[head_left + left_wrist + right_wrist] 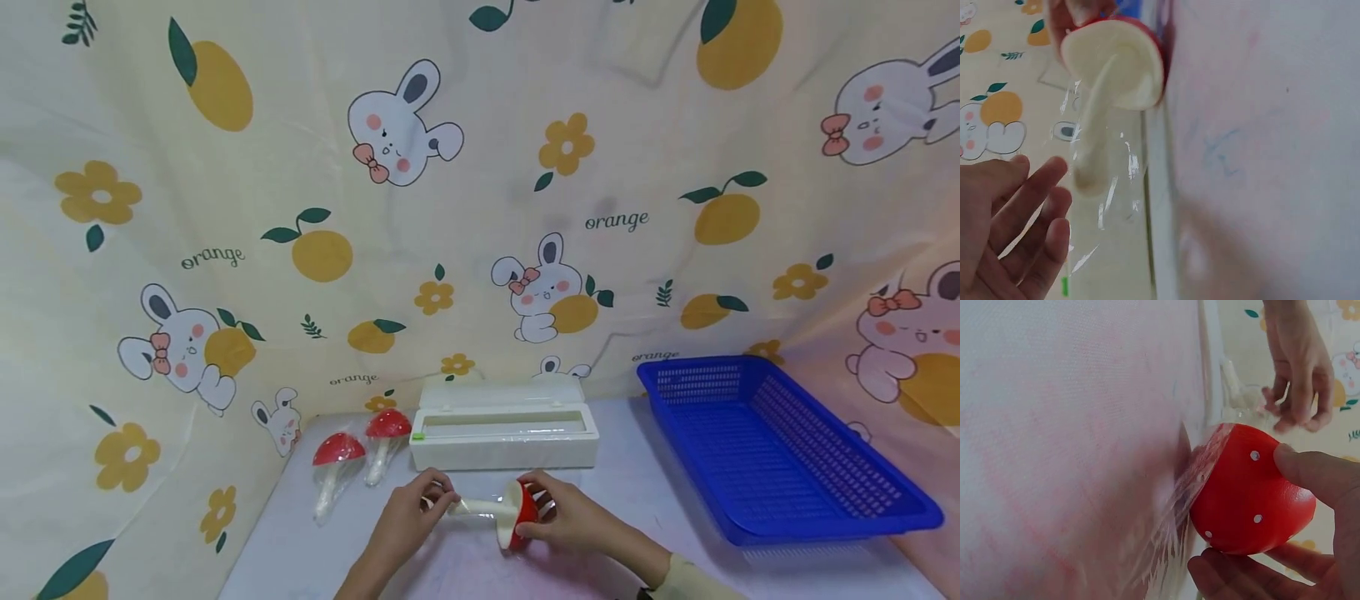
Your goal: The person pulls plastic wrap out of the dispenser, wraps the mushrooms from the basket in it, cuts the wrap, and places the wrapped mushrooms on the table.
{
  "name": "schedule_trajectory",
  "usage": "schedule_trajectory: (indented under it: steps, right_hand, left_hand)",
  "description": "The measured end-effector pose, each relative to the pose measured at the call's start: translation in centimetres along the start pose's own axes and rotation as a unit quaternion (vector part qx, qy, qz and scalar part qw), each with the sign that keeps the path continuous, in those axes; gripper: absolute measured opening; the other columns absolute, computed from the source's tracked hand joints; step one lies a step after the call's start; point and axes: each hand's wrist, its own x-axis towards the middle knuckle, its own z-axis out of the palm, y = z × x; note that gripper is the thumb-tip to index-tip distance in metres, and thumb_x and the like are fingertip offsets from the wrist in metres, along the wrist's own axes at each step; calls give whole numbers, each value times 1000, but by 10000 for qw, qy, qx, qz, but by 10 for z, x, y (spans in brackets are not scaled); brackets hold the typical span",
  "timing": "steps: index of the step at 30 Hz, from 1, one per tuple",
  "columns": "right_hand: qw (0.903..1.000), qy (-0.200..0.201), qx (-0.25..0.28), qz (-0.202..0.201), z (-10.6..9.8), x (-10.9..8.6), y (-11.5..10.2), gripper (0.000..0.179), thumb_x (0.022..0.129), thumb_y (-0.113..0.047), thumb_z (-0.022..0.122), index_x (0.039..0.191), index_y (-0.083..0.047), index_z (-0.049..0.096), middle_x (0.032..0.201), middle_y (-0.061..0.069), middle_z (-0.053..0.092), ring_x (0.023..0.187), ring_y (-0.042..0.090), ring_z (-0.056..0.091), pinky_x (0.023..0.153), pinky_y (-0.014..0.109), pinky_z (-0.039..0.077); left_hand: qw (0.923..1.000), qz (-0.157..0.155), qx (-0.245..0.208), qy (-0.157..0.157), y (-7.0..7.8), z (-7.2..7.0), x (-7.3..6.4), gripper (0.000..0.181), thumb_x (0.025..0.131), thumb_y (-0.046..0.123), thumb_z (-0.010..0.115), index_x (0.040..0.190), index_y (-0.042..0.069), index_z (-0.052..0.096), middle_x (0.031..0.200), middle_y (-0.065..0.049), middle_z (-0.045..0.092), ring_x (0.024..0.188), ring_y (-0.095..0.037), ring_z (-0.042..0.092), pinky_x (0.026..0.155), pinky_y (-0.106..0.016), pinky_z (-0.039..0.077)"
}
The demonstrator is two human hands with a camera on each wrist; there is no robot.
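A toy mushroom (pixel 508 518) lies sideways above the table, its cream stem pointing left and its red cap right. White dots mark the cap (pixel 1260 494) in the right wrist view. Clear plastic film (pixel 1124 169) wraps the stem (pixel 1094 137) and hangs loose past it. My right hand (pixel 573 518) grips the cap, thumb on one side and fingers on the other. My left hand (pixel 411 510) is at the stem's end; in the left wrist view its loosely bent fingers (pixel 1038 200) are beside the film, with nothing pinched between them.
Two more wrapped red-capped mushrooms (pixel 337 454) lie on the table at left. Behind the hands stands a white box (pixel 504 454) with its lid raised. A blue plastic basket (pixel 832 527) occupies the right side. A printed cloth (pixel 465 250) covers the walls.
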Motion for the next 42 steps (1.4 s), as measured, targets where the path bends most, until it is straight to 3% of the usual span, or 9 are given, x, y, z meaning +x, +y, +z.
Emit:
schedule_trajectory:
  steps: [7, 11, 16, 20, 23, 26, 31, 36, 42]
  right_hand:
    - [9998, -64, -23, 189, 1, 2, -1, 70, 89, -27, 90, 147, -6, 57, 117, 5, 70, 103, 21, 68, 81, 31, 62]
    - [9996, -50, 21, 264, 0, 2, -3, 71, 90, -27, 90, 148, -6, 56, 118, 6, 70, 103, 22, 68, 82, 31, 63]
    - [9996, 151, -158, 183, -5, -8, -4, 68, 89, -26, 90, 145, -5, 56, 120, 8, 69, 102, 24, 69, 82, 35, 63]
    - [9962, 398, -771, -47, -15, -25, -4, 47, 87, -29, 92, 119, -11, 63, 102, 2, 64, 87, 15, 61, 71, 28, 55]
    - [9911, 321, -1288, -87, -21, -41, 0, 44, 81, -35, 95, 103, -19, 61, 87, -4, 56, 75, 5, 49, 62, 24, 43]
    - [9876, 27, -1567, 65, -25, -55, 6, 50, 75, -39, 98, 101, -23, 58, 79, -9, 52, 68, 0, 44, 58, 23, 37]
    - [9879, -445, -1462, 268, -26, -69, 16, 46, 76, -33, 97, 101, -25, 59, 77, -11, 54, 68, 0, 48, 58, 24, 40]
    - [9904, -597, -1247, -16, -26, -71, 22, 26, 86, -21, 90, 93, -23, 65, 76, -15, 55, 70, -3, 50, 61, 21, 44]
    - [9895, -671, -1228, -369, -27, -68, 22, 17, 93, -12, 81, 90, -22, 68, 77, -20, 55, 71, -5, 51, 62, 20, 46]
  left_hand:
    - [9950, 335, 842, -425, -10, 14, 2, 27, 95, 16, 83, 113, 22, 64, 106, 5, 69, 98, -18, 65, 80, -32, 55]
    - [9907, 272, 1155, -673, -14, 20, 1, 28, 91, 15, 87, 107, 25, 66, 104, 7, 70, 98, -15, 62, 81, -34, 54]
    - [9894, -81, 1097, -952, -11, 25, 4, 26, 89, 13, 86, 104, 24, 68, 99, 7, 71, 93, -12, 62, 79, -35, 54]
    - [9887, -261, 1034, -1050, -9, 26, 6, 26, 90, 13, 85, 105, 24, 67, 97, 7, 71, 92, -14, 64, 77, -36, 55]
    - [9883, -232, 1034, -1098, -10, 26, 7, 26, 90, 13, 85, 105, 24, 67, 99, 6, 73, 93, -14, 65, 77, -36, 55]
    - [9876, -214, 1044, -1150, -11, 25, 7, 26, 90, 14, 85, 106, 24, 67, 99, 6, 75, 93, -14, 66, 78, -35, 56]
    - [9868, -221, 1068, -1194, -12, 23, 7, 27, 89, 15, 86, 106, 24, 66, 100, 7, 74, 93, -14, 65, 77, -35, 55]
    - [9876, -220, 979, -1209, -10, 22, 6, 27, 89, 14, 85, 106, 24, 66, 99, 6, 74, 92, -14, 64, 76, -35, 53]
    - [9872, -227, 1002, -1221, -9, 23, 6, 28, 88, 17, 86, 106, 24, 66, 100, 8, 75, 90, -11, 62, 76, -32, 52]
